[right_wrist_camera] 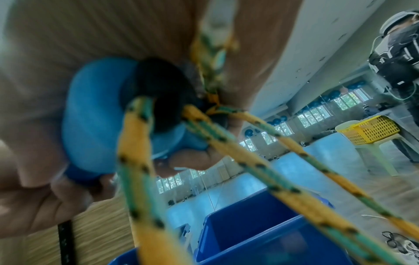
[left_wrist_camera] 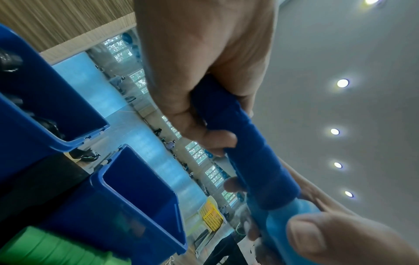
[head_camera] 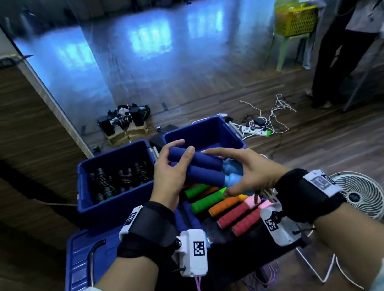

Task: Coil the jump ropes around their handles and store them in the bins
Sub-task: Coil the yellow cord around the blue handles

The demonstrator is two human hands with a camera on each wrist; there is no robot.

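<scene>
My left hand (head_camera: 176, 165) grips two dark blue foam handles (head_camera: 197, 167) held side by side above the bins. My right hand (head_camera: 237, 163) pinches their light-blue ends (head_camera: 231, 173), thumb underneath. In the right wrist view a yellow-and-green rope (right_wrist_camera: 260, 170) runs out of the light-blue end (right_wrist_camera: 95, 116) and hangs loose. The left blue bin (head_camera: 117, 202) holds several black coiled ropes. No rope shows inside the right blue bin (head_camera: 228, 129). Green (head_camera: 207, 202), orange (head_camera: 225, 206) and red handles (head_camera: 237, 216) lie on a dark surface below my hands.
A blue lid (head_camera: 83, 258) lies at the near left. A white fan (head_camera: 362, 194) stands on the floor to the right, and a power strip with cables (head_camera: 256, 131) lies behind the bins. A person (head_camera: 354, 19) stands at the far right beside a yellow basket (head_camera: 295, 18).
</scene>
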